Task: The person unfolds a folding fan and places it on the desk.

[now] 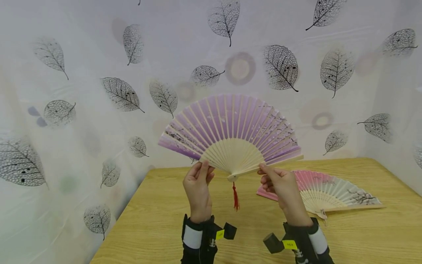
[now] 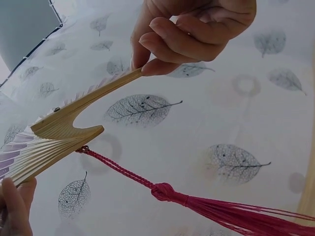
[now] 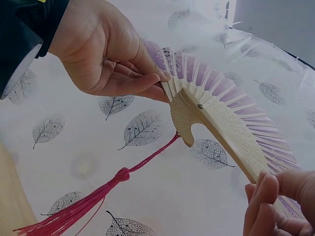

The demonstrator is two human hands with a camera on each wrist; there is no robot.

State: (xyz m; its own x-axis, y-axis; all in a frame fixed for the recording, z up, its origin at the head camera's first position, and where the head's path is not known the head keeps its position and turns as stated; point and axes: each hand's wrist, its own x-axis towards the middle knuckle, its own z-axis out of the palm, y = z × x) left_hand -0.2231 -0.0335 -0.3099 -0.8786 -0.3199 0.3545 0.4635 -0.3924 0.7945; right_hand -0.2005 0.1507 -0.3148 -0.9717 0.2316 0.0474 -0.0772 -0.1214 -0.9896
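A lilac folding fan [image 1: 227,117], spread wide with its pale wooden ribs showing, is held upright above the table. At its left edge, my left hand [image 1: 199,190] pinches the ribs between thumb and fingers. Opposite, my right hand [image 1: 283,190] grips the right outer rib with thumb and fingers. From the pivot hangs a red tassel [image 1: 235,198]. In the left wrist view the right hand [image 2: 197,34] pinches the rib at the top. The right wrist view shows the left hand [image 3: 106,54] on the ribs and the right hand [image 3: 275,204] on the outer rib.
A second folding fan [image 1: 329,187], pink fading to white, lies spread on the wooden table [image 1: 148,212], partly hidden behind the right hand. A pale curtain [image 1: 184,40] printed with leaves hangs behind and beside the table.
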